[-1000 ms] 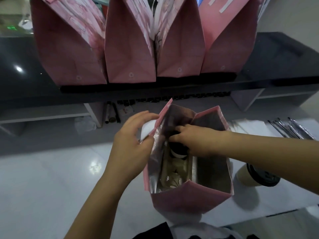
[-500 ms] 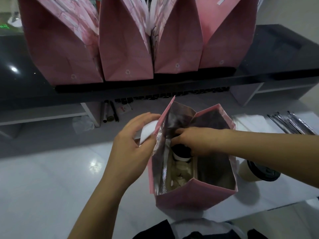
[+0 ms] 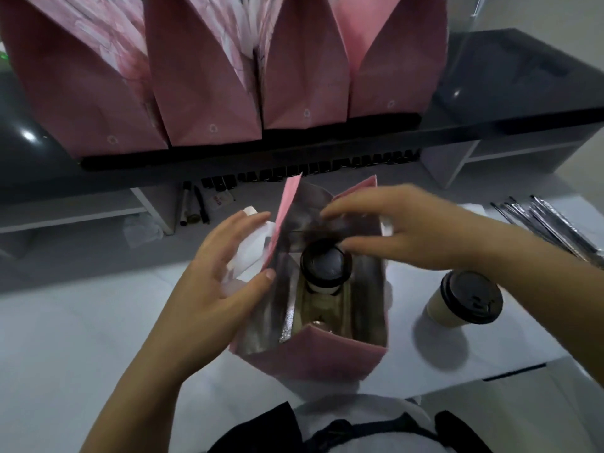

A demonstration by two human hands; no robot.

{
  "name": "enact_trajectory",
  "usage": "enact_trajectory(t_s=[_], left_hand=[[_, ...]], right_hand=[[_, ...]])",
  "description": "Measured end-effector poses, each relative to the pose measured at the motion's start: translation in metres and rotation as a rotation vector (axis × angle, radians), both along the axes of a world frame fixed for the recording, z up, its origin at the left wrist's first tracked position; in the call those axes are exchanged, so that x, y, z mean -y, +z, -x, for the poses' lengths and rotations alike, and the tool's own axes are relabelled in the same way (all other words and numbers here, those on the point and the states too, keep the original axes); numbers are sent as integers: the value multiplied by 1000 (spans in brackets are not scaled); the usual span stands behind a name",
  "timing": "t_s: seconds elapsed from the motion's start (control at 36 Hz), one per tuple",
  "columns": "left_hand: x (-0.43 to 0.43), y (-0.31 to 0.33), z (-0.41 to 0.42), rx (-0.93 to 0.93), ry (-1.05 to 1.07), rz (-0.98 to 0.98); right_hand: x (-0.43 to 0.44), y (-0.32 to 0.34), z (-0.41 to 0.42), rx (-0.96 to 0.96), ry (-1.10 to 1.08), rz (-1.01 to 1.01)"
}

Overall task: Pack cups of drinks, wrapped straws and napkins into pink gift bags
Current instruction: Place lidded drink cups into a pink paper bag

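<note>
An open pink gift bag point(image 3: 313, 358) with a silver lining stands on the white counter in front of me. A cup with a black lid point(image 3: 325, 266) sits inside it, in a cardboard holder. My left hand point(image 3: 225, 273) holds the bag's left wall, thumb on the rim, fingers over its white handle. My right hand point(image 3: 402, 230) hovers above the bag's mouth, fingers spread and holding nothing. A second paper cup with a black lid point(image 3: 464, 300) stands on the counter to the bag's right. Silver-wrapped straws point(image 3: 552, 227) lie at the far right.
Several pink gift bags point(image 3: 209, 80) stand in a row on a black shelf point(image 3: 506, 93) behind the counter. Pens and small items point(image 3: 196, 207) lie under the shelf. The counter's front edge point(image 3: 513, 376) runs near me at the lower right.
My right hand has let go of the cup inside the bag and lifted out above the bag's mouth. My left hand stays on the bag's left wall.
</note>
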State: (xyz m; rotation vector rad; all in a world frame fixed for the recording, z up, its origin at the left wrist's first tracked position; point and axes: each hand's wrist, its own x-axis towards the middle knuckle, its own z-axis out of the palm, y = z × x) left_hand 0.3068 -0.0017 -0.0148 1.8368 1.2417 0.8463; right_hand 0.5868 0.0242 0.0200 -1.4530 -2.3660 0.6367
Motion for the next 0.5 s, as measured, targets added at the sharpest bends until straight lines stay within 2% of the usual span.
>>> enact_trajectory(t_s=[0.06, 0.11, 0.17, 0.25, 0.33, 0.5], left_hand=[[8, 4, -3, -98, -18, -63], [15, 8, -7, -166, -33, -96], [21, 11, -12, -208, -39, -123], [29, 13, -21, -238, -40, -177], [33, 11, -29, -289, -37, -231], [43, 8, -48, -329, 75, -190]], right_hand=[[21, -1, -26, -153, -131, -67], [42, -12, -55, -206, -281, -109], [60, -32, -84, -215, -447, -93], [82, -65, -117, -142, -609, 55], [95, -90, -132, -35, -624, 216], [97, -115, -146, 45, -592, 300]])
